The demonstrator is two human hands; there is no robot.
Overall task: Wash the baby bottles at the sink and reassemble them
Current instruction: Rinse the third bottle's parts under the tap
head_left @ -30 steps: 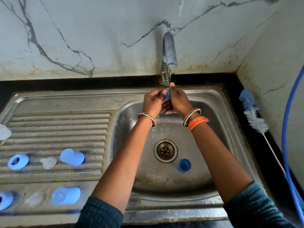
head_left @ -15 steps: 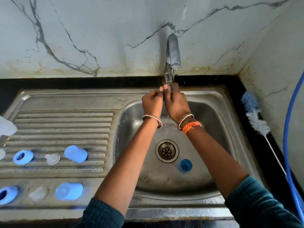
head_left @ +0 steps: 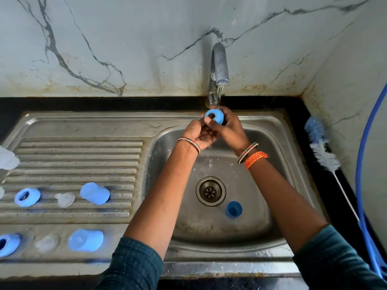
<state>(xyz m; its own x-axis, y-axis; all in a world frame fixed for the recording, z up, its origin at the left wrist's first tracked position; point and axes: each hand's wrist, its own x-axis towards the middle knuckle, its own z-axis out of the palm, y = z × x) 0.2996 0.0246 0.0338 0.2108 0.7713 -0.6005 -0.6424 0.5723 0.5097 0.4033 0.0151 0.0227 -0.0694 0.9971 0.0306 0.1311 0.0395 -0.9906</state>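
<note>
Under the tap [head_left: 218,65], at about twelve o'clock over the sink [head_left: 278,143] basin, both hands meet around a blue bottle collar ring [head_left: 213,116]. The right hand [head_left: 230,130] has its grip curled round the ring's far side, fingers wrapped behind it and the thumb on its near face, so the ring's hole looks back toward the camera and its short axis runs roughly six to twelve o'clock. The left hand [head_left: 198,132] sits just at seven o'clock of the ring, fingers curled up against its lower edge, touching it; whether they pinch it or only rub it I cannot tell. A thin stream of water falls from the spout onto the ring's top edge, so the ring lies directly at six o'clock of the spout, and the likely next move is a turn of the ring under that stream, which the right hand is better placed to make. Both forearms reach forward and converge, wrists bent slightly down. A blue cap [head_left: 234,209] lies in the basin at five o'clock of the drain [head_left: 210,191]. On the drainboard [head_left: 73,147] at nine o'clock wait more blue rings, caps and clear teats. A bottle brush [head_left: 322,151] lies on the dark desk at three o'clock.
</note>
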